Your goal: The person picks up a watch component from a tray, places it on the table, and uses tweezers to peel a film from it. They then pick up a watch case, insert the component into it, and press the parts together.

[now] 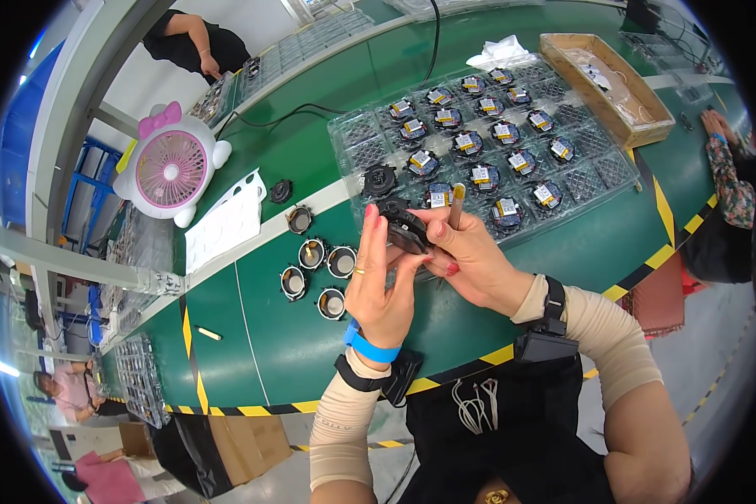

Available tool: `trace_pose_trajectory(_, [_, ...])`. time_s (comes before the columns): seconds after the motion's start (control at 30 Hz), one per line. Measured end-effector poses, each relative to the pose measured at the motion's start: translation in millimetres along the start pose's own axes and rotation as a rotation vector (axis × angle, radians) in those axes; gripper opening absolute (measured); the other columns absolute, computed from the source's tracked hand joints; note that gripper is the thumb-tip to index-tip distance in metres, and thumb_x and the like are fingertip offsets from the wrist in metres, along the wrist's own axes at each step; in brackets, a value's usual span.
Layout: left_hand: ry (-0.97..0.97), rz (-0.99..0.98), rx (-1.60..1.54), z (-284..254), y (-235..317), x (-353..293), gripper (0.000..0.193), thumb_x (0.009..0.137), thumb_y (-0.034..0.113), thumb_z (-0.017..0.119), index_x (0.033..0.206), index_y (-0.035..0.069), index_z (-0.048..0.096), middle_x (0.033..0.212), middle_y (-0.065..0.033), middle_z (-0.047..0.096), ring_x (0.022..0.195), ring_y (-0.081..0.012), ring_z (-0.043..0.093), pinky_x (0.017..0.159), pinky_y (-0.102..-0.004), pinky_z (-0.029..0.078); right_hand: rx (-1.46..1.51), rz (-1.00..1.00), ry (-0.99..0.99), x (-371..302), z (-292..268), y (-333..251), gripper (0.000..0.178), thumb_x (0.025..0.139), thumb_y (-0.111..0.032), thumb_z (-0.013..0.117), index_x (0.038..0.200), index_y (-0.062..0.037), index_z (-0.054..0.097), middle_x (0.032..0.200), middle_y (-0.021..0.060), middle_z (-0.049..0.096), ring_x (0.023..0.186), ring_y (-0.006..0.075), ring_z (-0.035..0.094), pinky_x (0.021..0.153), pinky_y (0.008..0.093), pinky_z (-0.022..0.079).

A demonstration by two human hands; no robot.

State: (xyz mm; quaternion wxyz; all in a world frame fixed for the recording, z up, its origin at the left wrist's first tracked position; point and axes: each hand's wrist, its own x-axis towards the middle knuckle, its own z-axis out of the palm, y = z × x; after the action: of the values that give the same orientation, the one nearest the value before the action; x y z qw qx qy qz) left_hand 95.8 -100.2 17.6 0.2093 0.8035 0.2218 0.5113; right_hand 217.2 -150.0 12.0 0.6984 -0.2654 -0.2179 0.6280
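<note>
Above the green table I hold a black round housing (405, 231) tilted between both hands. My left hand (380, 294) has its long fingers up against one side and its thumb below. My right hand (479, 260) pinches the other side, and a slim stick-like tool with a yellowish end (457, 202) stands up between its fingers. Just beyond is a clear plastic tray (580, 181) of several round parts with yellow-and-white labels. A black round part (380, 180) sits at its near left corner. Left of my hands lie several open metal-rimmed rings, one being a ring (331, 303).
A pink-and-white fan (172, 170) stands at the far left beside a white sheet with cut-outs (224, 223). A wooden box (647, 126) holding white cords is at the far right. Striped tape (470, 370) marks the table's near edge. Other people work around the tables.
</note>
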Motion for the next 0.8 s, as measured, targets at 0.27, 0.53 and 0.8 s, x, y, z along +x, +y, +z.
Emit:
trace_pose_trajectory(0.27, [-0.006, -0.019, 0.008, 0.7, -0.1, 0.1, 0.053, 0.069, -0.008, 0.065, 0.119, -0.004, 0.046, 0.126, -0.0191, 0.044, 0.075, -0.0174, 0.064, 0.065, -0.025, 0.053, 0.002, -0.027, -0.007, -1.9, 2.7, -1.9, 0.03, 0.084, -0.023, 0.058, 0.108, -0.0059, 0.058, 0.064, -0.0049, 0.044, 0.048, 0.0039, 0.03, 0.045, 0.0205, 0.024])
trace_pose_trajectory(0.53, [-0.016, -0.022, 0.013, 0.5, -1.6, -0.6, 0.052, 0.07, -0.01, 0.062, 0.119, -0.003, 0.046, 0.127, -0.0176, 0.044, 0.076, -0.0157, 0.063, 0.066, -0.0248, 0.054, 0.013, -0.019, -0.006, -1.5, 1.4, -0.9, 0.032, 0.084, -0.024, 0.059, 0.109, -0.0043, 0.057, 0.063, -0.005, 0.043, 0.049, 0.0038, 0.031, 0.045, 0.0201, 0.025])
trace_pose_trajectory(0.8, [-0.008, -0.004, 0.007, 0.7, -1.7, 0.5, 0.054, 0.067, -0.006, 0.068, 0.118, -0.004, 0.047, 0.124, -0.0213, 0.045, 0.074, -0.0197, 0.063, 0.061, -0.0257, 0.053, 0.033, 0.01, -0.008, -1.8, 2.3, -2.8, 0.035, 0.084, -0.025, 0.058, 0.111, -0.003, 0.056, 0.061, -0.0053, 0.041, 0.049, 0.004, 0.03, 0.045, 0.0205, 0.024])
